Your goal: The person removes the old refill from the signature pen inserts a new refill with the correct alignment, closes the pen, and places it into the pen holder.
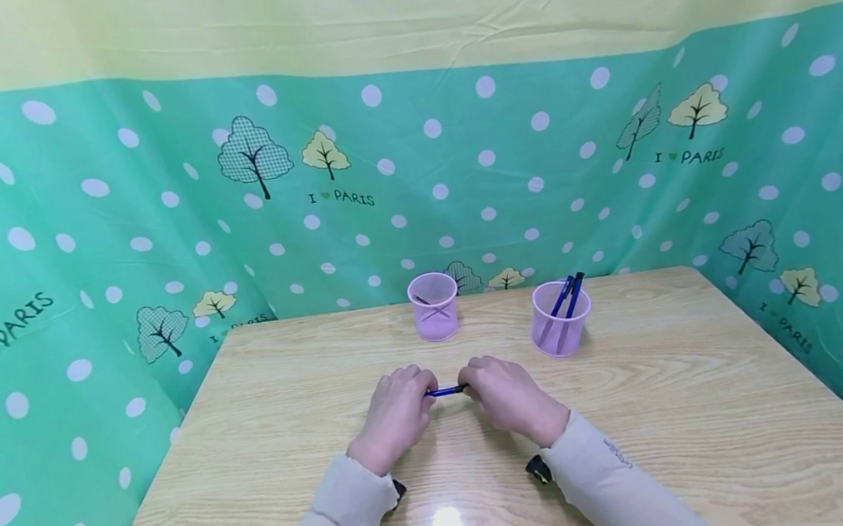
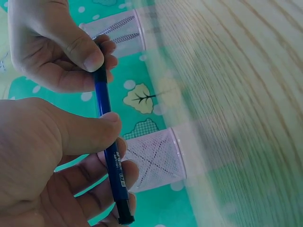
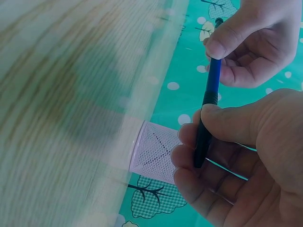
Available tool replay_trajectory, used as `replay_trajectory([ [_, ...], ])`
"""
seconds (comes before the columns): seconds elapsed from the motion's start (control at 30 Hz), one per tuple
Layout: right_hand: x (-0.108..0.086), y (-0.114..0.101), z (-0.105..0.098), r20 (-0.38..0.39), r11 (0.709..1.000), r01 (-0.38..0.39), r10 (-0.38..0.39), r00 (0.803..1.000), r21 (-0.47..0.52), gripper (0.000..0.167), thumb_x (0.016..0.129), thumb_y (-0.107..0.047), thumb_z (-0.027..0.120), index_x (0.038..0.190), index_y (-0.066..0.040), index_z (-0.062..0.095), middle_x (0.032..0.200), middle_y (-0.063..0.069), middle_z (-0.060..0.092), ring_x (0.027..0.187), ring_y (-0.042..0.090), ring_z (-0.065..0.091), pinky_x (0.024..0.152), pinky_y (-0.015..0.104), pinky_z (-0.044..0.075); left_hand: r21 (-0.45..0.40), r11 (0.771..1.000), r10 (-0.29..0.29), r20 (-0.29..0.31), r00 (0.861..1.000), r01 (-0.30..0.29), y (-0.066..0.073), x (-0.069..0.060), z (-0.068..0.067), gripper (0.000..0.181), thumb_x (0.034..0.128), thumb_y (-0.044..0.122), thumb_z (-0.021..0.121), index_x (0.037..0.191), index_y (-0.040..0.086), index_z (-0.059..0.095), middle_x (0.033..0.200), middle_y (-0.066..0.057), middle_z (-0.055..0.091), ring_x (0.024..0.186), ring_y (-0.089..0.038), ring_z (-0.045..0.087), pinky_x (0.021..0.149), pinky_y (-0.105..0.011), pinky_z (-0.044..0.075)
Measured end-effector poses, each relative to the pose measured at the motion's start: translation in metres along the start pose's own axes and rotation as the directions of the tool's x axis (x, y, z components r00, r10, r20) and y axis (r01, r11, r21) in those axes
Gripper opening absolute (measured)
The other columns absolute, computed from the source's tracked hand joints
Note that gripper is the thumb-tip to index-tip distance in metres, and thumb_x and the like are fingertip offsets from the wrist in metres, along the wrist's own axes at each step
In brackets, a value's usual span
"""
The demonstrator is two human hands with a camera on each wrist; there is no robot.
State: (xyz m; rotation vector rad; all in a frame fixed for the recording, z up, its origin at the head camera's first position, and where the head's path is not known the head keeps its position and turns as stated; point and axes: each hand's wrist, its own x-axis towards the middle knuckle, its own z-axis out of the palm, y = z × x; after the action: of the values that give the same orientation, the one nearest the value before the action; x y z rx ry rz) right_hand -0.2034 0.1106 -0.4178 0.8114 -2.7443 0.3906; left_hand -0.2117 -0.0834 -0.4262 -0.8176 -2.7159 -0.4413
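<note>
A blue pen with black ends (image 1: 446, 391) is held level between the two hands above the table. The left hand (image 1: 397, 411) pinches one end of it; the right hand (image 1: 510, 395) pinches the other. In the left wrist view the left thumb lies on the pen's blue barrel (image 2: 112, 161), near printed text. The right wrist view shows the right thumb and fingers around the black grip part of the pen (image 3: 203, 137). Behind the hands stand two pink mesh cups: the left one (image 1: 438, 328) holds a thin dark item, the right one (image 1: 560, 341) several pens.
The light wood table (image 1: 269, 410) runs back to a green dotted cloth (image 1: 462, 209) with printed trees, which hangs behind it and at both sides. A dark object shows by each sleeve at the wrist. Light glares on the table's front part.
</note>
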Motion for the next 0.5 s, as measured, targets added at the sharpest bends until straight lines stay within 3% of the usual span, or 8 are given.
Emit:
replay_trajectory([
  [0.3, -0.0003, -0.0004, 0.0001, -0.001, 1.000, -0.002, 0.002, 1.000, -0.002, 0.007, 0.084, -0.007, 0.070, 0.089, -0.013, 0.070, 0.077, -0.005, 0.058, 0.070, 0.010, 0.056, 0.061, 0.026, 0.050, 0.007, 1.000, -0.001, 0.004, 1.000, 0.001, 0.0007, -0.0003, -0.0004, 0.011, 0.0820, 0.009, 0.072, 0.089, 0.015, 0.067, 0.082, 0.006, 0.058, 0.074, -0.015, 0.055, 0.065, -0.030, 0.042],
  [0.5, -0.0002, 0.0002, 0.0010, -0.010, 1.000, 0.005, -0.005, 1.000, -0.002, 0.009, 0.083, -0.007, 0.070, 0.090, -0.012, 0.071, 0.078, -0.005, 0.059, 0.071, 0.011, 0.056, 0.061, 0.027, 0.050, -0.023, 1.000, -0.010, -0.016, 1.000, 0.010, 0.0017, -0.0002, -0.0012, 0.019, 0.0773, 0.014, 0.077, 0.093, 0.013, 0.067, 0.082, 0.003, 0.058, 0.073, -0.015, 0.052, 0.066, -0.031, 0.041],
])
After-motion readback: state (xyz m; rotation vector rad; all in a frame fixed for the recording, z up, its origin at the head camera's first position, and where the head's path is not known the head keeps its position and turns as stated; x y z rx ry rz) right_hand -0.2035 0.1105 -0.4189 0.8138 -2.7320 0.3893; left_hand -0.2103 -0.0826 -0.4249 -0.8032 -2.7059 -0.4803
